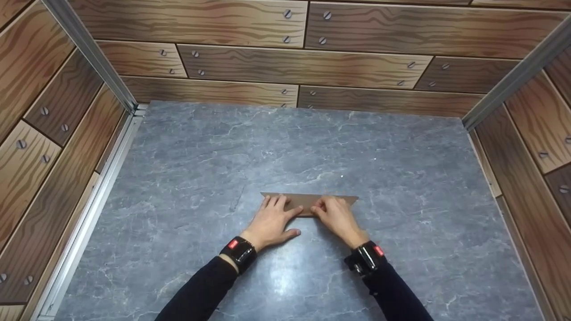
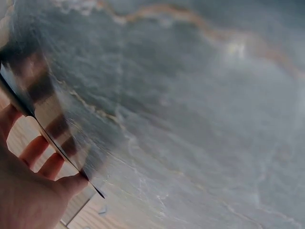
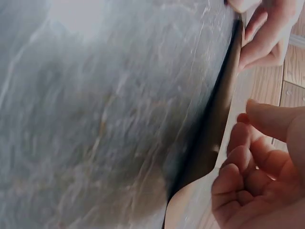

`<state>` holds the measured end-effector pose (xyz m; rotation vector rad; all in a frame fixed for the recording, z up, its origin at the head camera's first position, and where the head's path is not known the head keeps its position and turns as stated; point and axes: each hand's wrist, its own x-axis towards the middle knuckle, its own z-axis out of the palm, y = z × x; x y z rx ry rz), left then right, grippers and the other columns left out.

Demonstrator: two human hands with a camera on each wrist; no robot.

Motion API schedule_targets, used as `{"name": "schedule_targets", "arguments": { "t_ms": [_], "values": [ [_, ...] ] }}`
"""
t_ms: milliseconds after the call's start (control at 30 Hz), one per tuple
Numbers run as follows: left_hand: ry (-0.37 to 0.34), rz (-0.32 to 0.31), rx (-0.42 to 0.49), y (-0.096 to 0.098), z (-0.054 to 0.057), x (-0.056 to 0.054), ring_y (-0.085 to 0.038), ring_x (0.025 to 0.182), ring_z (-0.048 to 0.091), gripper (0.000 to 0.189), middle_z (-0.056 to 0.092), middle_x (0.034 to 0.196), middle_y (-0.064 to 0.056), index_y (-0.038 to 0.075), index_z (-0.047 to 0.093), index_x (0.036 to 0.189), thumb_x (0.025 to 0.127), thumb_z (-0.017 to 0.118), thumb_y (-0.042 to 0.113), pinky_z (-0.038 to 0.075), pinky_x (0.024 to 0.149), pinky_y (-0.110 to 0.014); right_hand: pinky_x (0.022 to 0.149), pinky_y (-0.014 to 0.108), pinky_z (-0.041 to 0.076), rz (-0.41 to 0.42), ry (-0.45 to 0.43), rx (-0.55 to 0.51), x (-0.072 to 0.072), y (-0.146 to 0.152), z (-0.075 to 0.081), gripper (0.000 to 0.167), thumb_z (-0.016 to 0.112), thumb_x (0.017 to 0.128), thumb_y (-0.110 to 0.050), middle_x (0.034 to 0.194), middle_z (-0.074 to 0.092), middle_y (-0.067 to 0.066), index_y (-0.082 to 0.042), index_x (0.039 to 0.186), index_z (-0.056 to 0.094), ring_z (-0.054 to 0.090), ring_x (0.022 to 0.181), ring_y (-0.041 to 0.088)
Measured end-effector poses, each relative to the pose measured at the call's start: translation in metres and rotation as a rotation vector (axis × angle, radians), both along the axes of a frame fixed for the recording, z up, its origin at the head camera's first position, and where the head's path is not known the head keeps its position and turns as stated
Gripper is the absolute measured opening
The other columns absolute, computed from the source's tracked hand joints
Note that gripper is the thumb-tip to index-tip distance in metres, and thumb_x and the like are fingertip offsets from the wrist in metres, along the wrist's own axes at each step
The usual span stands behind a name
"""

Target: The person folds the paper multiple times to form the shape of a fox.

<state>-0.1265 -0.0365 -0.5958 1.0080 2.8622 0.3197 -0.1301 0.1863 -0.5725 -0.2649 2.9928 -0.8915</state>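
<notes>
A narrow brown folded sheet, seemingly paper [image 1: 308, 201], lies on the grey marbled surface, with pointed ends to left and right. My left hand [image 1: 272, 220] rests on its left part, fingers extended and thumb spread toward me. Over the right part is my right hand [image 1: 337, 217], its fingers curled and the thumb near the index finger at the sheet's near edge. In the right wrist view nothing shows between that thumb and the curled fingers [image 3: 233, 183]; the sheet's bent edge [image 3: 224, 119] runs beside them. The left wrist view has the left fingers [image 2: 50, 167] along the sheet's edge.
The grey marbled tabletop [image 1: 200, 147] reflects light near the front. Wood-patterned panels [image 1: 250, 64] stand at the back and both sides, with metal rails [image 1: 98, 53] at the corners. Black bands [image 1: 241, 254] are worn on both wrists.
</notes>
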Motion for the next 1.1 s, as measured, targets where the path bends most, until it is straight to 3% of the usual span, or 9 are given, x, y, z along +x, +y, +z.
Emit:
{"name": "schedule_targets", "arguments": {
  "t_ms": [567, 1100],
  "values": [
    [0.011, 0.002, -0.007, -0.0004, 0.0002, -0.0001, -0.033, 0.138, 0.045, 0.069, 0.048, 0.146, -0.013, 0.028, 0.054, 0.153, 0.095, 0.061, 0.064, 0.029, 0.118, -0.061, 0.062, 0.033, 0.044, 0.006, -0.173, 0.002, -0.0060, -0.0022, -0.0022, 0.023, 0.082, 0.089, -0.023, 0.067, 0.060, -0.008, -0.015, 0.072, 0.069, 0.052, 0.060, 0.012],
    [0.001, 0.005, -0.008, -0.0003, 0.0004, -0.0005, -0.034, 0.140, 0.044, 0.069, 0.048, 0.147, -0.013, 0.028, 0.054, 0.153, 0.095, 0.061, 0.065, 0.029, 0.119, -0.062, 0.066, 0.035, 0.047, -0.001, -0.190, 0.040, -0.0073, -0.0039, -0.0038, 0.026, 0.083, 0.085, -0.019, 0.066, 0.062, -0.007, -0.015, 0.065, 0.067, 0.055, 0.063, 0.014]
  ]
}}
